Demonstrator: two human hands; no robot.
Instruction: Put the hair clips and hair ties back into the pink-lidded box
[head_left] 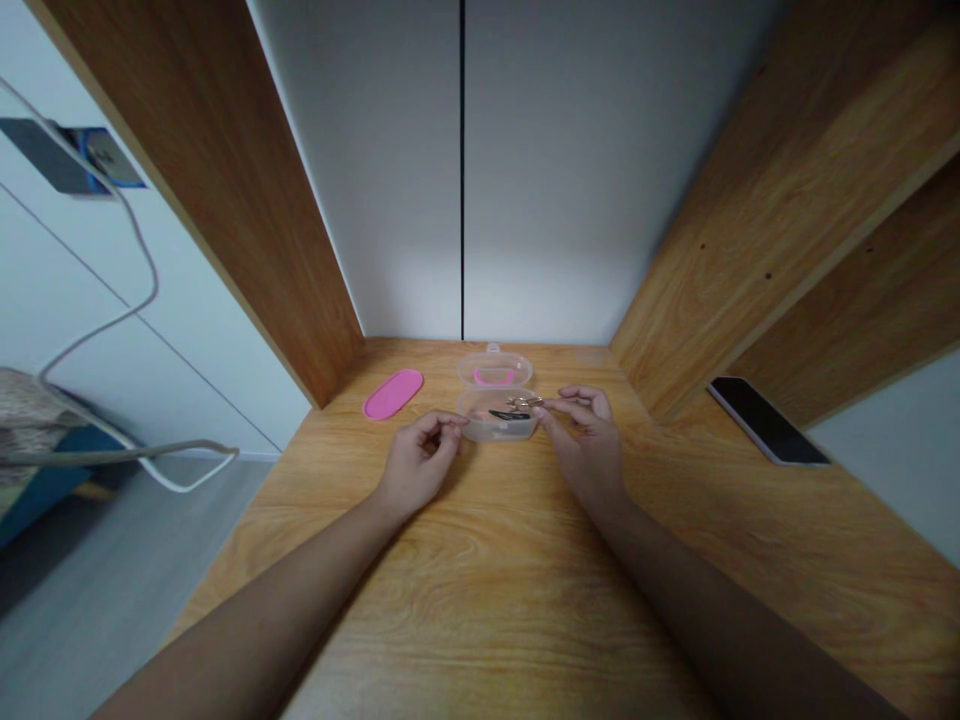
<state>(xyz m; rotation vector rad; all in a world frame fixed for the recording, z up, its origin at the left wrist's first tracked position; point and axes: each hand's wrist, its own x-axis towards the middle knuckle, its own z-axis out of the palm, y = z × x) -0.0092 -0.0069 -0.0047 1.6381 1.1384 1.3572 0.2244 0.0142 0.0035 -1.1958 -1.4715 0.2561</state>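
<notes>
A small clear plastic box (496, 425) stands open on the wooden desk (487, 580), its lid (494, 371) tipped back with a pink piece inside. A dark hair clip (508, 414) lies in the box. My right hand (589, 440) pinches a small metal clip (525, 402) over the box's right side. My left hand (420, 458) rests on the desk at the box's left edge, fingers curled together, thumb and forefinger touching; whether it holds anything I cannot tell.
A pink oval case (393, 393) lies left of the box. A dark phone (769, 420) lies on the desk at the right. Wooden side panels (247, 200) and a white back wall enclose the desk. A white cable (142, 300) hangs at the left.
</notes>
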